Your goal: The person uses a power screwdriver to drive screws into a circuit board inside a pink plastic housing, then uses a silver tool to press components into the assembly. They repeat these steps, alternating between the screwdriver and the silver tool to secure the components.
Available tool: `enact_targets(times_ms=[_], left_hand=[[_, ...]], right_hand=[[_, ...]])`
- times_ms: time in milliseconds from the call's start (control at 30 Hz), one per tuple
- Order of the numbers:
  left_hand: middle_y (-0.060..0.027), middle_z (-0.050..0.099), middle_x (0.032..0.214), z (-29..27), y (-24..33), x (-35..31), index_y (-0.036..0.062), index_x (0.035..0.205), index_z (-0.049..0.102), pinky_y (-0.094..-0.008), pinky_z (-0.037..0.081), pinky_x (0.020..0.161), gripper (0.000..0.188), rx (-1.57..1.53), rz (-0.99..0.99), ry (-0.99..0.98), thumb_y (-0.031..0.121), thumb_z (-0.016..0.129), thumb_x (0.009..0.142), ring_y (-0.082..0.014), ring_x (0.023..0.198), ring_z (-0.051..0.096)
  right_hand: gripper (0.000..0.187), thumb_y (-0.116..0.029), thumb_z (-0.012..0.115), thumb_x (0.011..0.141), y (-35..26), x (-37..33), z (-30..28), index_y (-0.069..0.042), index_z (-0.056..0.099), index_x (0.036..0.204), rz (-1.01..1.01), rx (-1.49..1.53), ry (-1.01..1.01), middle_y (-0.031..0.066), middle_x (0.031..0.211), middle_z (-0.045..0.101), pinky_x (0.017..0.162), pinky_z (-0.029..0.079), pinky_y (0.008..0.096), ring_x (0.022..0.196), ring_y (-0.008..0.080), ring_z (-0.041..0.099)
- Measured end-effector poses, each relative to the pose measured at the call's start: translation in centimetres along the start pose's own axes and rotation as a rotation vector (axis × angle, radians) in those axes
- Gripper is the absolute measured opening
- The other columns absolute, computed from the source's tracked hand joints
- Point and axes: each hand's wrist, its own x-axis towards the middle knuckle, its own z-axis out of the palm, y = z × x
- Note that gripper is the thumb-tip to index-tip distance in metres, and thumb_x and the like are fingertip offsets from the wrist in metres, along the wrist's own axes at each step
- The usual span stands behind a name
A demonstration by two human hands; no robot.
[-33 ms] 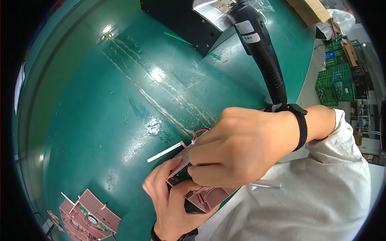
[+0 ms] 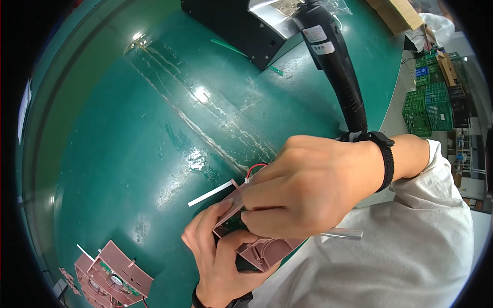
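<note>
My left hand point(image 2: 218, 254) is closed around a pink plastic housing point(image 2: 277, 250), fingers on its far side and thumb over its near part. Inside the housing shows part of a dark green circuit board point(image 2: 231, 226). My right hand point(image 2: 308, 192) is curled over the housing with its fingertips down by the board; whatever they pinch is hidden. A red wire point(image 2: 254, 167) with a white connector comes out beside the right fingers. From the housing's far end juts a white strip point(image 2: 210, 194). A clear rod point(image 2: 346, 234) pokes out below my right hand; its other end is hidden.
A second pink housing point(image 2: 126, 262) with wires and a green board lies open at the lower left. A black handled device point(image 2: 336, 66) and a black box point(image 2: 236, 28) stand at the back. Dried glue-like streaks point(image 2: 190, 123) cross the green table. Green crates point(image 2: 429, 108) stand at right.
The clear rod below my right hand has shifted very slightly right and up. Both hands keep nearly the same place on the pink housing.
</note>
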Motion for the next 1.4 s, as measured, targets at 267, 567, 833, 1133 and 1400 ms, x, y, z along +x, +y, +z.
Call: enact_targets(times_ms=[267, 567, 833, 1133, 1400], left_hand=[[-0.0237, 0.048, 0.147, 0.0, -0.3, -0.1, 0.0090, 0.120, 0.052, -0.0542, 0.045, 0.105, 0.091, -0.003, -0.006, 0.002, 0.031, 0.108, 0.051, -0.0416, 0.133, 0.050], [-0.0234, 0.047, 0.149, -0.4, -0.2, 0.3, 0.0089, 0.119, 0.054, -0.0541, 0.045, 0.105, 0.089, 0.005, 0.033, -0.069, 0.029, 0.107, 0.051, -0.0415, 0.134, 0.050], [-0.0230, 0.046, 0.151, 0.1, -0.5, -0.4, 0.0085, 0.122, 0.056, -0.0536, 0.045, 0.106, 0.089, -0.022, -0.064, -0.041, 0.031, 0.106, 0.052, -0.0421, 0.136, 0.049], [-0.0202, 0.049, 0.152, -0.1, -0.4, 0.0, 0.0110, 0.116, 0.060, -0.0504, 0.044, 0.107, 0.078, -0.051, -0.042, -0.046, 0.030, 0.105, 0.055, -0.0396, 0.135, 0.049], [-0.0194, 0.047, 0.150, -0.1, -0.5, -0.1, 0.0108, 0.110, 0.057, -0.0529, 0.045, 0.108, 0.075, -0.051, -0.014, -0.034, 0.026, 0.105, 0.053, -0.0392, 0.135, 0.050]], right_hand=[[0.016, -0.012, 0.075, 0.084, -0.1, 0.5, 0.5, -0.002, 0.063, 0.081, 0.017, -0.017, 0.001, 0.0052, 0.077, 0.051, 0.040, 0.040, 0.0346, 0.058, 0.0199, 0.056], [0.019, -0.013, 0.075, 0.084, -0.4, -0.1, -0.7, -0.004, 0.059, 0.077, 0.056, -0.034, -0.030, 0.0047, 0.072, 0.050, 0.040, 0.040, 0.0348, 0.055, 0.0204, 0.056], [0.024, -0.016, 0.075, 0.084, 0.3, 0.3, 0.6, -0.006, 0.056, 0.074, 0.023, -0.022, 0.006, 0.0046, 0.071, 0.050, 0.040, 0.039, 0.0361, 0.055, 0.0223, 0.056], [0.025, -0.017, 0.075, 0.085, 0.4, 0.3, 0.0, -0.005, 0.055, 0.076, 0.079, 0.013, -0.081, 0.0050, 0.071, 0.050, 0.041, 0.040, 0.0366, 0.055, 0.0236, 0.056], [0.017, -0.011, 0.076, 0.085, -0.2, -0.4, -0.6, -0.001, 0.062, 0.081, 0.037, 0.048, -0.014, 0.0058, 0.072, 0.054, 0.044, 0.044, 0.0354, 0.054, 0.0232, 0.057]])
